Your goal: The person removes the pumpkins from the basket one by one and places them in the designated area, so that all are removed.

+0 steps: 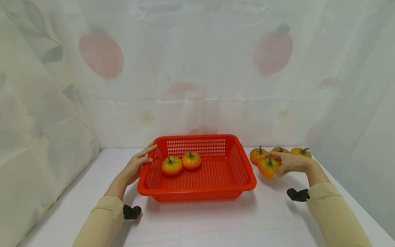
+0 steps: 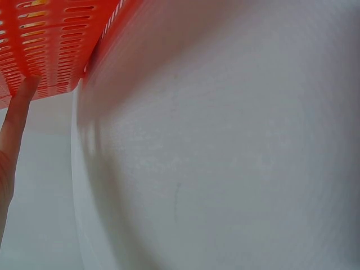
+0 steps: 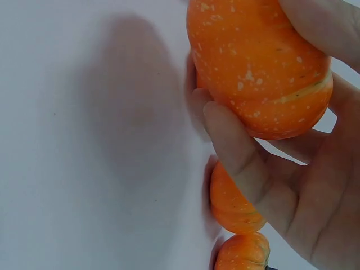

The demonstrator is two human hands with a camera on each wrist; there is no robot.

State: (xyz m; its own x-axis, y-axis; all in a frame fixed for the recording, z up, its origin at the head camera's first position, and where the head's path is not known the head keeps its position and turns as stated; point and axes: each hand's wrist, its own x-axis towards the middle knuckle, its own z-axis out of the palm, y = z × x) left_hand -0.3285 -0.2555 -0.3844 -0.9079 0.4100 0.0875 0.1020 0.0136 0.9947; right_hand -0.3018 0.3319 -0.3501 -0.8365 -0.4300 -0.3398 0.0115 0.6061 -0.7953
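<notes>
My right hand (image 1: 288, 163) grips a small orange-and-green pumpkin (image 1: 267, 168) just right of the basket. In the right wrist view, thumb and fingers curl round that pumpkin (image 3: 259, 67), which is lifted off the table above its shadow. The left hand (image 1: 135, 166) rests on the left side of a red plastic basket (image 1: 197, 189); in the left wrist view a finger (image 2: 22, 101) touches its slotted wall. Two pumpkins, one at the left (image 1: 171, 166) and another beside it (image 1: 191, 160), sit inside the basket.
Behind the right hand stand three more pumpkins: one near the basket (image 1: 256, 155), one partly hidden (image 1: 280, 150), and one at the far right (image 1: 300, 152). A white cloth covers the table (image 1: 197, 226). Printed curtains (image 1: 191, 68) hang behind and at both sides.
</notes>
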